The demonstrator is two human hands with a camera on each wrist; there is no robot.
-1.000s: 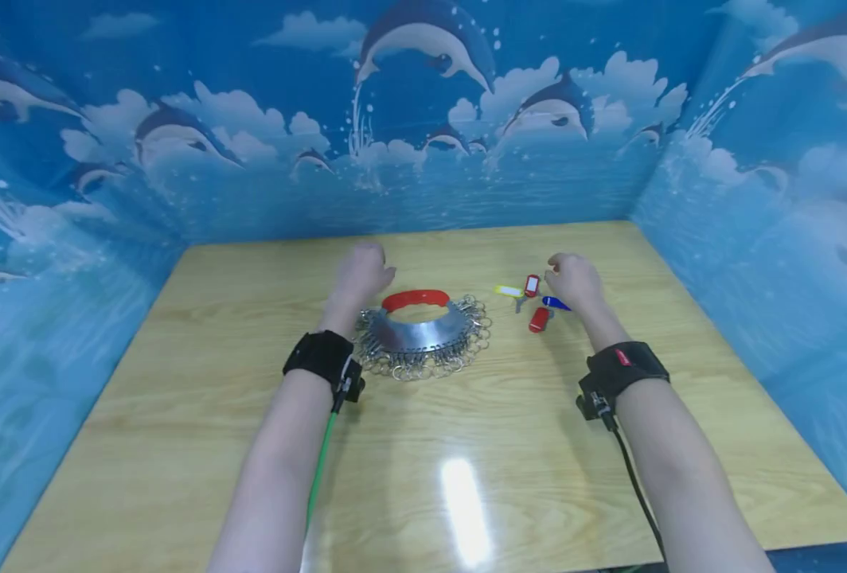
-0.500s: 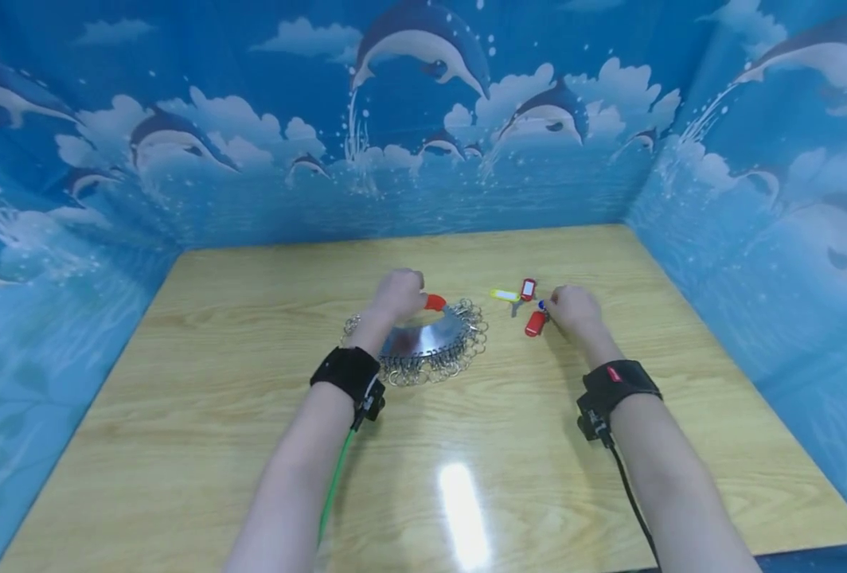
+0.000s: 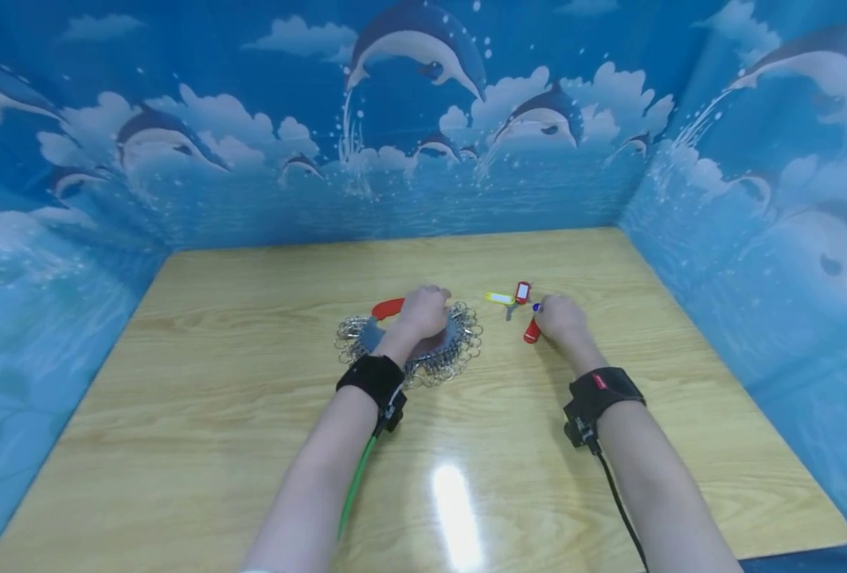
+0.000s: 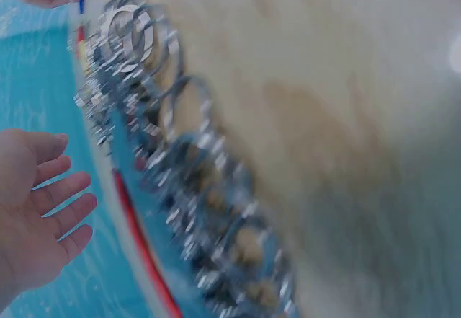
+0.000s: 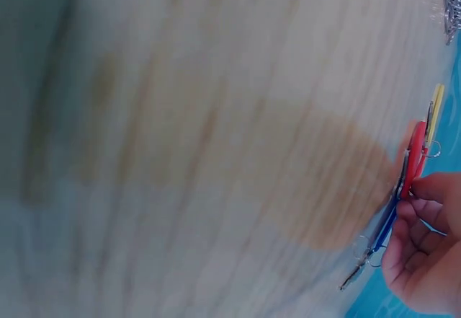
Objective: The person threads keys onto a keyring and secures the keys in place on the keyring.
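Note:
A large steel key holder [image 3: 370, 336] with a red handle [image 3: 388, 308] lies on the table, small metal rings fringing its curved plate. My left hand [image 3: 425, 312] hovers over it, hiding part of the handle and plate. Its fingers [image 4: 66, 192] are spread and relaxed beside the red handle in the left wrist view, holding nothing. To the right, my right hand [image 3: 564, 318] pinches a red key tag [image 3: 532, 331] between thumb and fingertips. A blue key tag [image 5: 386, 229] lies right at those fingertips, mostly hidden by the hand in the head view.
Left of my right hand lie a yellow key tag [image 3: 499, 298] with a key [image 3: 509, 312] and another red key tag [image 3: 523, 292]. The wooden table [image 3: 216, 414] meets a blue dolphin-print backdrop [image 3: 251, 199] at the back and sides.
My left hand has swept right from beyond the key holder's left side to over its right half. My right hand has come down toward me onto the key tags and taken the nearer red one.

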